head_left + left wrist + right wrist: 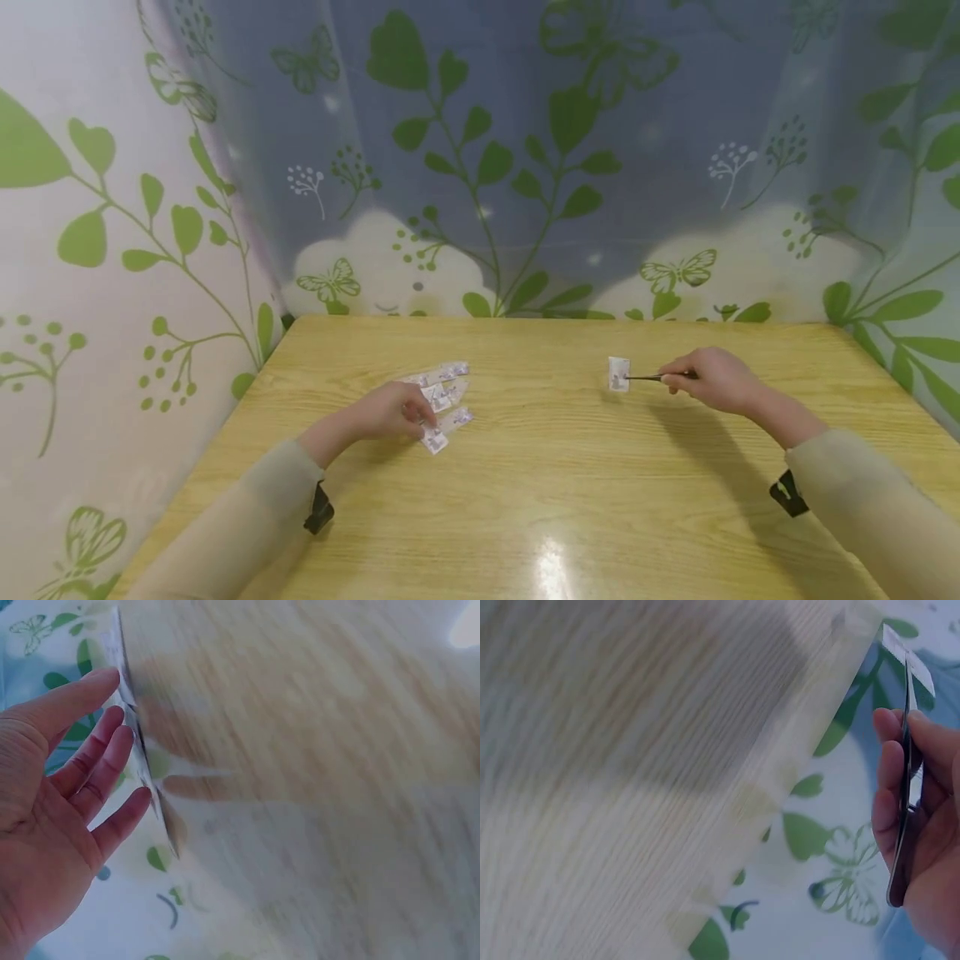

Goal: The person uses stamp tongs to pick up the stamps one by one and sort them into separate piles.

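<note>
My right hand (716, 379) grips a pair of tweezers (909, 787), thumb on one side and curled fingers on the other. At the tweezers' tips is a small white printed paper piece (618, 374), seen above the table's right half. On the left, several small white pieces with greyish-purple prints (455, 370) lie close together in uneven rows. My left hand (386, 410) is over their near-left part and hides some of them. In the left wrist view its loosely extended fingers come right up to a thin sheet-like edge (142, 754).
The wood-grain table (540, 483) ends at a back edge against a cloth (480, 167) printed with leaves and butterflies. More of the same print hangs at both sides. A dark wrist strap (320, 508) shows at the left sleeve.
</note>
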`<state>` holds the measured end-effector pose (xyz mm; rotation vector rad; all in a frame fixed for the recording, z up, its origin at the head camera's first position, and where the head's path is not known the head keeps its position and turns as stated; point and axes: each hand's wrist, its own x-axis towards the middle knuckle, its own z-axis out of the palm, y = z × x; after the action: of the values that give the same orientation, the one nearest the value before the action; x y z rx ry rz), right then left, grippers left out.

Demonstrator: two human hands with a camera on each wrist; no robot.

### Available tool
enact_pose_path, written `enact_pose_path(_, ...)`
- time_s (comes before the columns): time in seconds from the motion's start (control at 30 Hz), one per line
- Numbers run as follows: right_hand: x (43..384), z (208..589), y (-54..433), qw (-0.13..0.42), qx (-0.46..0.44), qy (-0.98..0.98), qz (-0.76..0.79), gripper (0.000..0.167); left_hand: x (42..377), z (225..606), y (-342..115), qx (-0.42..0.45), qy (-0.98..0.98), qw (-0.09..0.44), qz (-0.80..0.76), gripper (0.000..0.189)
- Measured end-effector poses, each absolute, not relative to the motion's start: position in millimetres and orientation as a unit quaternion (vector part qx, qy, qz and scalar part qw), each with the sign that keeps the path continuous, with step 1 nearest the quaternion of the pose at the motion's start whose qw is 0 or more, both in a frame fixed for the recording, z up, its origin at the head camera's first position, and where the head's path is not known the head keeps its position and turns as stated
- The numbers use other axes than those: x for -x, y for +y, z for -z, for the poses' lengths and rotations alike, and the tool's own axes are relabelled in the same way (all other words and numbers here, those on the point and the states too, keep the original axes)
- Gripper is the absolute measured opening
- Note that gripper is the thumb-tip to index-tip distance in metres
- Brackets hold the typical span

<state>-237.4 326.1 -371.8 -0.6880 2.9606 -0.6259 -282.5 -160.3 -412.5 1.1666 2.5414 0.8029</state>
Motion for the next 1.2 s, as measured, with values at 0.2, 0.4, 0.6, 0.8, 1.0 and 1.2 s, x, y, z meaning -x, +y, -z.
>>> enact_pose_path(0.2, 254.4, 374.8, 339.4, 0.029, 0.212, 0.959, 0.189, 0.029, 284.2, 414.6, -163.6, -0.393, 0.870, 0.124, -0.272, 0.016)
enact_pose_path(0.4, 270.0, 382.4, 343.3, 0.027, 0.214, 0.962, 0.168, 0.027, 285.9, 415.9, -163.1, -0.396, 0.871, 0.125, -0.265, 0.016)
enact_pose_path(0.6, 284.7, 388.6, 338.2, 0.035, 0.211, 0.963, 0.164, 0.027, 286.1, 416.2, -162.3, -0.390, 0.871, 0.130, -0.268, 0.016)
enact_pose_path(0.8, 295.7, 396.4, 334.4, 0.037, 0.201, 0.964, 0.169, 0.028, 284.6, 413.6, -161.2, -0.378, 0.876, 0.138, -0.266, 0.016)
enact_pose_path(1.0, 305.9, 402.6, 329.6, 0.036, 0.196, 0.966, 0.167, 0.027, 284.0, 414.6, -161.9, -0.357, 0.881, 0.149, -0.273, 0.017)
enact_pose_path(1.2, 310.4, 402.5, 324.2, 0.035, 0.200, 0.966, 0.158, 0.025, 283.6, 417.2, -164.5, -0.355, 0.882, 0.148, -0.273, 0.017)
